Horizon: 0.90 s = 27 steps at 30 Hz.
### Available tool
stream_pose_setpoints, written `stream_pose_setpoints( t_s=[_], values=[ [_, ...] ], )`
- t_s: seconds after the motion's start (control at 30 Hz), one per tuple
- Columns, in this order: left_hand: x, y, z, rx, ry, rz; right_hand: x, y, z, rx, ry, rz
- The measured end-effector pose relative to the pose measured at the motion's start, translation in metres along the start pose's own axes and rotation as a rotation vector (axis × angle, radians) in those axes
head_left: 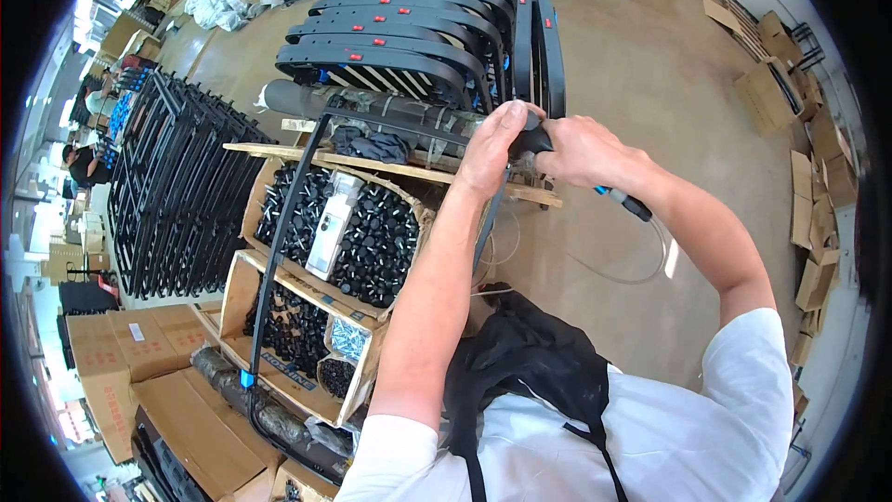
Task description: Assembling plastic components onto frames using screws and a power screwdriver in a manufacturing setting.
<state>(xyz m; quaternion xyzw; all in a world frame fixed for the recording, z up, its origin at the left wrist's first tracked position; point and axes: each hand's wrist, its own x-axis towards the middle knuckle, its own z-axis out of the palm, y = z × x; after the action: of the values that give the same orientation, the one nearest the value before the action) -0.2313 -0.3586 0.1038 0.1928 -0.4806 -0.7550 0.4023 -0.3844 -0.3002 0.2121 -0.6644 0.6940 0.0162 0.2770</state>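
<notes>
Black tool (637, 210): slim, blue band showing, slanted, back end poking out below your right hand (583, 151); middle hidden by hand. Dark rounded piece (533, 139) visible between right hand and your left hand (491, 153); whether part of tool, cannot tell. Black tube frame (295, 195): thin, rounded corners, blue fitting (247, 378) on left side; far bar runs toward left hand.

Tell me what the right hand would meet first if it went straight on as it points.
Beyond the black hose-fed tool in its grip, the right hand would probably meet the left hand first; overlap leaves depth unclear.
</notes>
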Motion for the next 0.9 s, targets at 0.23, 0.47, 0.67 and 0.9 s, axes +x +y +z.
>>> stream_pose_setpoints(
  t_s=[0.23, 0.47, 0.67, 0.9],
  values=[
    [0.007, -0.019, -0.007, 0.0, 0.065, -0.068, 0.022, 0.016, 0.015, -0.018, -0.013, -0.06],
    [0.006, -0.025, -0.009, -0.008, 0.099, -0.049, 0.035, 0.019, 0.025, -0.02, -0.062, -0.025],
    [0.003, -0.03, -0.017, -0.014, 0.09, -0.087, 0.043, 0.012, 0.019, 0.198, -0.293, 0.11],
    [0.01, -0.031, -0.014, -0.107, 0.057, -0.088, 0.048, 0.011, 0.025, 0.097, -0.164, 0.193]
  ],
)
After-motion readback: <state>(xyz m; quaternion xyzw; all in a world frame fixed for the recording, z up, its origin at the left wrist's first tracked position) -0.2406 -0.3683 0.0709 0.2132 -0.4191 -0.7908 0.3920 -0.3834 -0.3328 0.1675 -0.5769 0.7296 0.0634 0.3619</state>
